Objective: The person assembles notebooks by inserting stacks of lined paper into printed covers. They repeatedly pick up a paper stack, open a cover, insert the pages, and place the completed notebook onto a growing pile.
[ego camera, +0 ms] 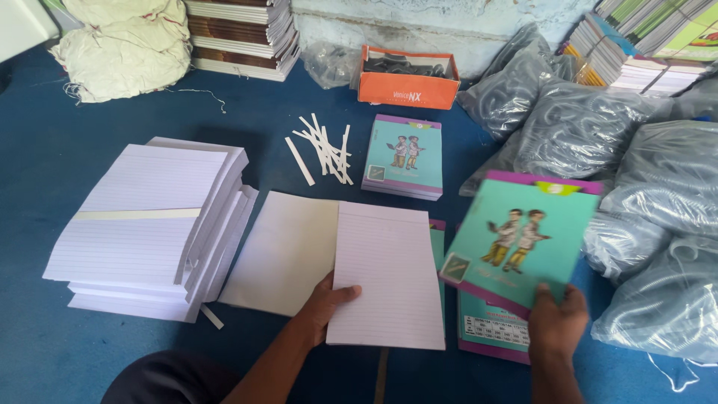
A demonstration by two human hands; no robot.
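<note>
My left hand (327, 303) grips the lower left edge of a block of white lined pages (389, 273), thumb on top. My right hand (557, 318) pinches the bottom edge of a teal cover with a purple border and two drawn figures (520, 236), lifted and tilted above the floor. Beneath it lie more teal covers (492, 333), back side up. A plain white sheet (283, 251) lies left of the lined block on the blue floor (90, 352).
A tall stack of lined page blocks (149, 224) stands at left. Finished teal notebooks (402, 155) and loose white paper strips (321, 146) lie ahead, with an orange box (407, 78) behind. Clear plastic bags (643, 187) crowd the right; book stacks (239, 34) and white sacks (123, 45) line the back.
</note>
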